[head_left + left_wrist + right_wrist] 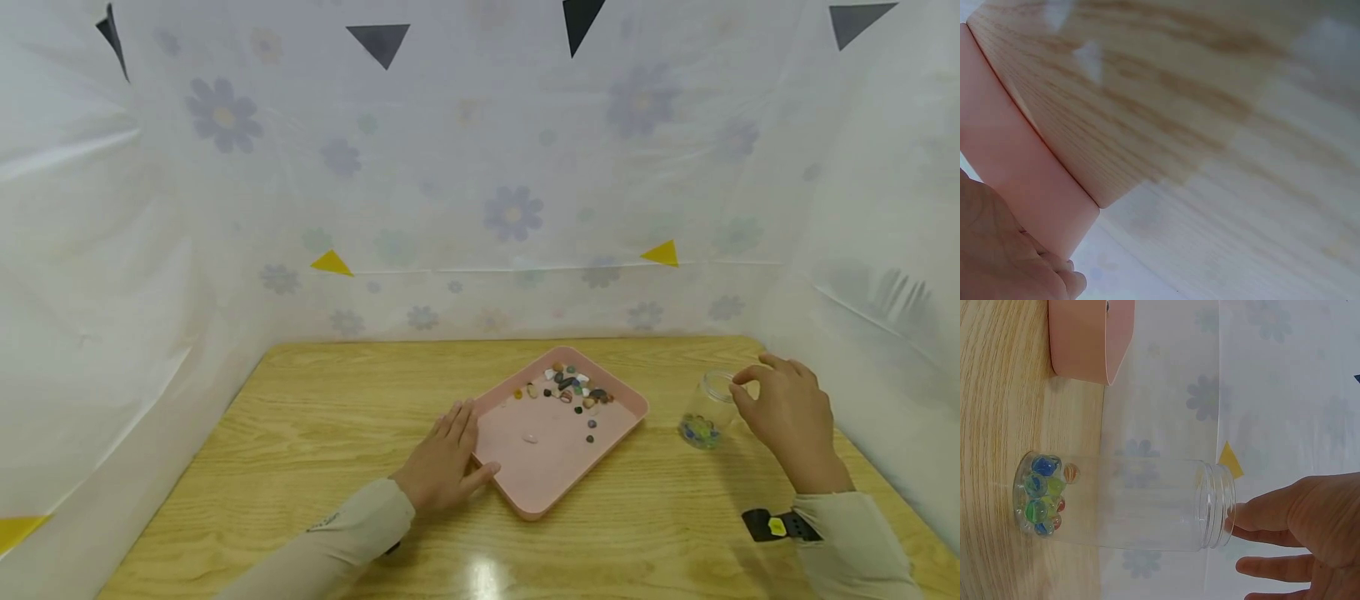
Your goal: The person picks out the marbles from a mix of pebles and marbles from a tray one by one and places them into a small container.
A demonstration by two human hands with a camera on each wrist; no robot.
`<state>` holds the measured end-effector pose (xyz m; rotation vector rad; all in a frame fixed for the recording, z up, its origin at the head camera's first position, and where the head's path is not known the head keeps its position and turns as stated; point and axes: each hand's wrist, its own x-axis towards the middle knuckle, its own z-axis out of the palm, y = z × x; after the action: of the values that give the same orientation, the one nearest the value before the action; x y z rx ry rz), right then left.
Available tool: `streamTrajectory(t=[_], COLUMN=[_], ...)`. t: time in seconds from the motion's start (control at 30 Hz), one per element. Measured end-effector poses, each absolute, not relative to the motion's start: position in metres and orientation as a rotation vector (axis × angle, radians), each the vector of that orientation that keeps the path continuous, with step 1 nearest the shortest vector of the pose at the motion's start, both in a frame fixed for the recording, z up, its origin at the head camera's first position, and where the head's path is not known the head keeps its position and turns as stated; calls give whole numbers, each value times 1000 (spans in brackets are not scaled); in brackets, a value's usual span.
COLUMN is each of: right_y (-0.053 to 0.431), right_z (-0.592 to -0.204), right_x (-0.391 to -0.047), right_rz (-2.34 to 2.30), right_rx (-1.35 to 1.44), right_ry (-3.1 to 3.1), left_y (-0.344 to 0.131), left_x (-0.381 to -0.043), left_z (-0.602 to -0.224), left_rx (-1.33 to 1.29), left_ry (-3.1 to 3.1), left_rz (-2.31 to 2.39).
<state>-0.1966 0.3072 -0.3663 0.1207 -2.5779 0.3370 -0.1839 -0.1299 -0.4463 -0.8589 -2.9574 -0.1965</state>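
Note:
My left hand (442,458) lies at the left edge of a pink tray (510,475), fingers extended along the rim and thumb spread near the front corner. Small mixed stones (566,383) are scattered mostly in the tray's far half, with one pale stone (530,437) lying apart. To the right, a clear jar (1147,503) stands upright and lidless on the table. Several glass marbles (1041,494) sit at its bottom. My right hand (791,417) pinches the jar's rim with thumb and index finger. Its other fingers are held away from the jar.
The wooden table (337,400) carries the tray and jar. A white flowered sheet (450,167) hangs behind it and along both sides, marked with black and yellow triangles. The right-hand sheet stands close beyond my right hand.

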Motion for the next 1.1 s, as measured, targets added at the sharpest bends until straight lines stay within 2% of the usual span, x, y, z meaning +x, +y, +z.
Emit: streamTrajectory(t=[0.53, 0.77, 1.1], right_y=[300, 269, 221], right_z=[-368, -374, -397], right_x=[-201, -212, -237], right_rz=[303, 387, 342], right_rx=[194, 412, 553], right_ry=[-2484, -2396, -2508], left_y=[-130, -131, -131], left_x=[-186, -185, -184], left_z=[-447, -447, -447], left_rx=[-865, -856, -852], left_ry=[-2940, -2956, -2958], left_rz=[-171, -190, -180])
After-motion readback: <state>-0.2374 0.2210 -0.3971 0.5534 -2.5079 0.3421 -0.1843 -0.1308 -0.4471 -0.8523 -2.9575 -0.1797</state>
